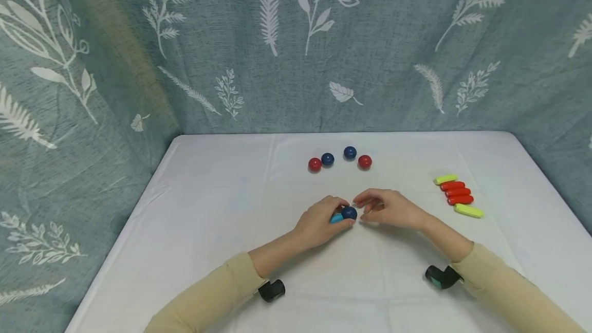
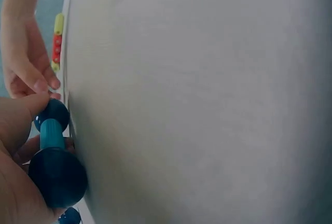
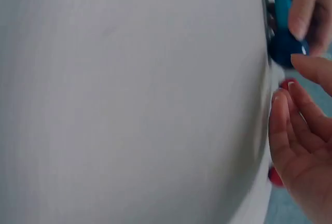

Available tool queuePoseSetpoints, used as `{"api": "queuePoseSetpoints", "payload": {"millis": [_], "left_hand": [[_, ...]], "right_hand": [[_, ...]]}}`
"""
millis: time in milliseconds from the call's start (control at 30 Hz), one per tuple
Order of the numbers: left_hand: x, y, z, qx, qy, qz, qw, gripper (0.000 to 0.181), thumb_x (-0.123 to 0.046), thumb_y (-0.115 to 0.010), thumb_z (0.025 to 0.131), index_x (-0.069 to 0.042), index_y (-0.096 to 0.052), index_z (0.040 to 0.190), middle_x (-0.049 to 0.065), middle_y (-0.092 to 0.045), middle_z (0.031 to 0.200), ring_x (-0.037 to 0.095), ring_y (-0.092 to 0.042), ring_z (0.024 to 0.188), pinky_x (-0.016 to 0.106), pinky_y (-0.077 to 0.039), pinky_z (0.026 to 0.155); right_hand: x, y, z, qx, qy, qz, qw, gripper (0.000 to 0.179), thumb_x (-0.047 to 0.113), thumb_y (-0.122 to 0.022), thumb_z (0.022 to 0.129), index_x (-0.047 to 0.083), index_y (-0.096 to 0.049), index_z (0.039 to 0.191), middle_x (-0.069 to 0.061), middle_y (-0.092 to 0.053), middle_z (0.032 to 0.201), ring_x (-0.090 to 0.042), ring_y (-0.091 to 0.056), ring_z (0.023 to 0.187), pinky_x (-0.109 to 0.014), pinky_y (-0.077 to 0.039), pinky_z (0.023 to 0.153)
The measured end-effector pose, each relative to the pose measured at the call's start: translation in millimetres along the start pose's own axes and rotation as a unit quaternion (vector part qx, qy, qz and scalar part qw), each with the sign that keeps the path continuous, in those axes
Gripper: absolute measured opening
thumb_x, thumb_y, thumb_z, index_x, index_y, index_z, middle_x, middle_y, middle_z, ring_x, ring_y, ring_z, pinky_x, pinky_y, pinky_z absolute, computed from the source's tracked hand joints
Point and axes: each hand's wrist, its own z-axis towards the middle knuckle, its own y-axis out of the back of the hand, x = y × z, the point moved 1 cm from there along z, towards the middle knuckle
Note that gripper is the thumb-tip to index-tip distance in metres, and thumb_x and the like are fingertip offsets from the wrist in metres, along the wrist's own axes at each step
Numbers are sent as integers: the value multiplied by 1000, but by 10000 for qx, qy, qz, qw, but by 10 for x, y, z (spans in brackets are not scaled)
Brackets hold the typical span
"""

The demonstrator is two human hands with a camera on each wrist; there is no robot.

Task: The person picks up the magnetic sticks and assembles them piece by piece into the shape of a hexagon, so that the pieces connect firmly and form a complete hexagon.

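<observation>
In the head view, your left hand is curled round a ball-and-stick piece near the middle of the desk, with one dark blue ball and part of the light blue stick showing between thumb and fingers. Your right hand is just beside that ball, fingers bent and parted from the thumb, with nothing visible in its grasp; you cannot tell here whether a fingertip touches the ball. Beyond your hands lie four loose balls: a left red ball just beside one navy ball, then another navy ball and a right red ball. To your right, three red sticks lie side by side between a far yellow stick and a near yellow stick. In the left wrist view, you see the piece whole: two dark balls, one on each end of the turquoise-looking stick, with your left thumb against the farther ball. In the right wrist view, your right palm is bare, and a clear gap separates thumb from fingers, close by the piece's end.
</observation>
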Motion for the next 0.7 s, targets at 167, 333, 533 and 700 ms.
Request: {"api": "queuePoseSetpoints", "payload": {"millis": [167, 333, 533, 700], "left_hand": [[15, -5, -13, 28, 19, 52, 10000, 40, -36, -66, 93, -11, -62, 125, 2, -63, 107, 13, -56, 91, 28, -48, 79], [52, -1, -50, -29, 32, -137, 9999, 39, -35, -68, 92, -12, -63, 124, 0, -63, 103, 12, -55, 89, 27, -48, 78], [94, 2, -76, -100, -130, -268, 9995, 38, -32, -70, 91, -11, -64, 121, -1, -62, 99, 11, -54, 85, 25, -47, 75], [106, 11, -97, -90, -228, -325, 9992, 38, -31, -71, 90, -10, -64, 121, 0, -63, 99, 12, -55, 85, 24, -47, 76]], "right_hand": [[-124, 327, -184, -967, -280, -761, 9920, 27, 11, -70, 90, 5, -66, 116, -9, -67, 108, -24, -61, 93, -33, -53, 77], [-307, 723, -433, -1875, -711, -1666, 9654, 27, 10, -67, 91, 0, -66, 116, -25, -62, 117, -41, -56, 105, -54, -47, 85], [-530, 972, -576, -1926, -1503, -2208, 9442, 34, 14, -67, 90, -7, -61, 117, -37, -47, 128, -55, -38, 117, -67, -32, 94], [-629, 997, -573, -1836, -1626, -2291, 9420, 33, 11, -66, 89, -8, -62, 115, -37, -49, 123, -54, -41, 114, -65, -34, 94]]}}
